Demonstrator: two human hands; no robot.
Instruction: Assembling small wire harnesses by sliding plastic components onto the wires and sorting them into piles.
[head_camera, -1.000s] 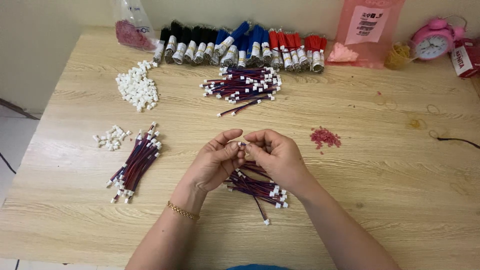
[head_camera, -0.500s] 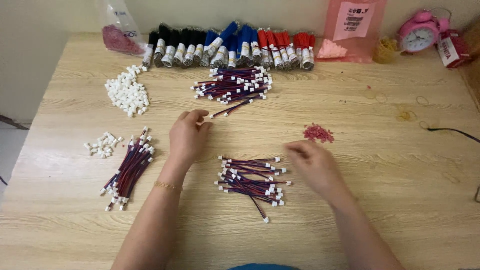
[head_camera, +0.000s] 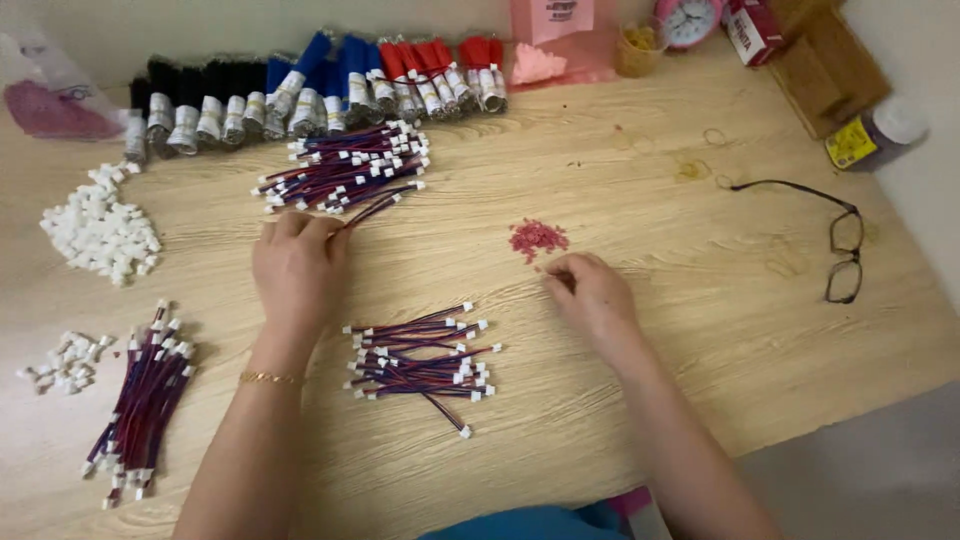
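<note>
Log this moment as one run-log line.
left hand: fingertips on a wire of far wire pile | right hand: beside red bits heap | near wire pile: between hands

wire bundles (head_camera: 345, 168): 3 | white connector heaps (head_camera: 100, 225): 2 | red bead pile (head_camera: 538, 238): 1 | glasses (head_camera: 835, 240): 1

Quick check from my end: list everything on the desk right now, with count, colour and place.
wire bundles: three heaps, red-blue with white plugs; far centre, near centre, near left
white plugs: two heaps, left
spools: a row, black, blue, red; far edge
red bits: one small heap, centre
glasses: one, dark, right
clock: one, pink, far edge
bottle: one, dark with yellow label, far right
desk: one, pale wood
left hand: at the far wire heap, pinching one wire
right hand: beside the red bits
</note>
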